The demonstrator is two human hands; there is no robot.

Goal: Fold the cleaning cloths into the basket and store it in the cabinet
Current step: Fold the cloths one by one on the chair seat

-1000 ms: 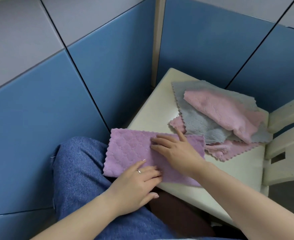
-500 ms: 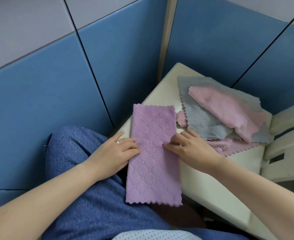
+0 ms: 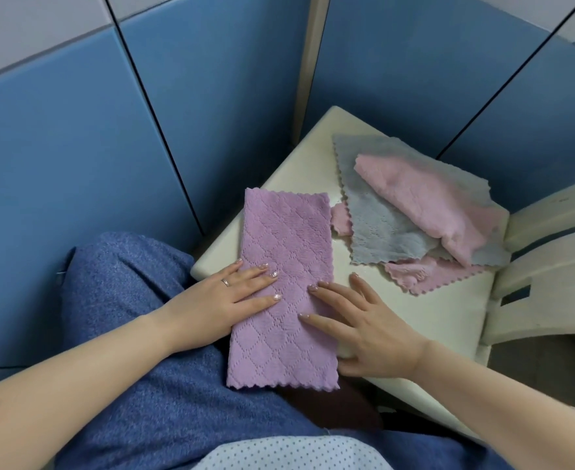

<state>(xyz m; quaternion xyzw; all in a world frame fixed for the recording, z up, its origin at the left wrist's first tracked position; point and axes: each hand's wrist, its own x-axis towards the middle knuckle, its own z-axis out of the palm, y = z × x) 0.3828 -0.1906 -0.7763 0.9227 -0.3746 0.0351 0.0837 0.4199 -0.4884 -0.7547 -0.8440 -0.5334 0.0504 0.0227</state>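
Observation:
A purple quilted cloth (image 3: 286,252), folded into a long strip, lies lengthwise across the near corner of a cream chair seat (image 3: 449,317) and my blue-trousered lap. My left hand (image 3: 225,300) rests flat on its left edge, fingers spread. My right hand (image 3: 357,320) lies flat on its right edge, fingers apart, with the palm on the seat. Further back on the seat is a loose pile: a grey cloth (image 3: 377,225) with a crumpled pink cloth (image 3: 428,201) on top and another pink cloth (image 3: 428,276) under it. No basket or cabinet is in view.
Blue and grey wall panels (image 3: 110,147) close in the left and back sides. The chair's cream backrest slats (image 3: 550,266) stand at the right. My lap in blue trousers (image 3: 126,283) fills the lower left.
The purple cloth was turned from crosswise to lengthwise. Both hands shifted from pinching its sides to lying flat on it, fingers spread.

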